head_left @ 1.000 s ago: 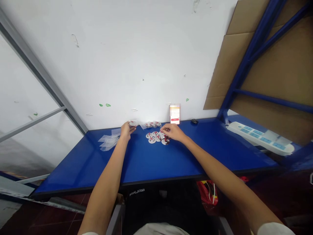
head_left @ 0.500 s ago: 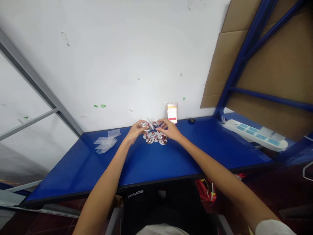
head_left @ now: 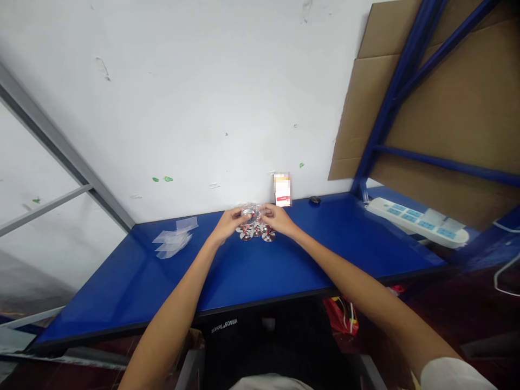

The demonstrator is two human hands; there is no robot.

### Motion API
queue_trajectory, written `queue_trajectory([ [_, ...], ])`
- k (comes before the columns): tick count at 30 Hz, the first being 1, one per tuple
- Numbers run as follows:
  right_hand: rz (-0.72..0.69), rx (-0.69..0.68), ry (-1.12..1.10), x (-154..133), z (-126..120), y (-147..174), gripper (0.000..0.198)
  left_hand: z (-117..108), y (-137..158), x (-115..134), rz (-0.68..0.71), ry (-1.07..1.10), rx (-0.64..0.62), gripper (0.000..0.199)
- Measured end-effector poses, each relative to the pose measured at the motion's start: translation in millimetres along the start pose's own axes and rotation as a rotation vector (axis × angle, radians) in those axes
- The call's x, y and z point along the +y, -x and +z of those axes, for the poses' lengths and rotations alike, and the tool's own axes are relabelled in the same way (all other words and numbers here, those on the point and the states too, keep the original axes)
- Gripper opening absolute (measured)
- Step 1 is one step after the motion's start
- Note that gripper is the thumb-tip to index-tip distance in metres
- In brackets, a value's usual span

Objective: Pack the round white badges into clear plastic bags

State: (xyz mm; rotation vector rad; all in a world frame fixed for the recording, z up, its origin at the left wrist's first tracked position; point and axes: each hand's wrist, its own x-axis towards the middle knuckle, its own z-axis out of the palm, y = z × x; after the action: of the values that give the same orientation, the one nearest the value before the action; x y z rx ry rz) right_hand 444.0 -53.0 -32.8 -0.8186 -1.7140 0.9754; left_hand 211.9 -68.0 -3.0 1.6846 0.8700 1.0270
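Observation:
Between my two hands is a clear plastic bag (head_left: 252,210) with a shiny round metal piece showing in it, apparently a finger cymbal with some red on it. My left hand (head_left: 228,223) pinches the bag from the left, its thumb over the disc. On the opposite side, my right hand (head_left: 278,219) has its fingers closed on the bag's edge. Just below them, on the blue table, lies a cluster of silver finger cymbals (head_left: 246,236) with red cords, partly hidden by the hands and bag.
Flat clear plastic bags (head_left: 173,242) lie in a loose pile at the left of the blue table (head_left: 260,276). A phone (head_left: 283,190) leans on the white wall behind. A black mouse (head_left: 314,200) and a white power strip (head_left: 418,221) are farther right.
My hands have come closer together around the bag. It was narrow and edge-on before; now its broad side, with the metal disc, faces me. The view has shifted slightly.

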Motion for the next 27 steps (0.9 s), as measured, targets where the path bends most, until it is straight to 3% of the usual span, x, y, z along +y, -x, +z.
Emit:
queue_trajectory([
  [4, 0.062, 0.003, -0.094, -1, -2, -3, 0.014, 0, -1, -1, -0.031, 0.027, 0.036, 0.049],
  [13, 0.23, 0.006, -0.326, -7, -2, -3, 0.013, -2, -3, -6, -0.078, 0.119, 0.156, 0.05],
  [20, 0.169, 0.005, -0.236, 4, 7, -2, 0.034, 1, -3, -4, -0.031, 0.054, 0.087, 0.051],
  [24, 0.18, 0.07, -0.219, 9, 2, -6, 0.014, 1, -3, -3, -0.039, 0.063, 0.131, 0.046],
  [27, 0.184, 0.098, -0.235, 7, -5, -8, 0.013, -2, -3, -2, -0.041, 0.078, 0.176, 0.046],
])
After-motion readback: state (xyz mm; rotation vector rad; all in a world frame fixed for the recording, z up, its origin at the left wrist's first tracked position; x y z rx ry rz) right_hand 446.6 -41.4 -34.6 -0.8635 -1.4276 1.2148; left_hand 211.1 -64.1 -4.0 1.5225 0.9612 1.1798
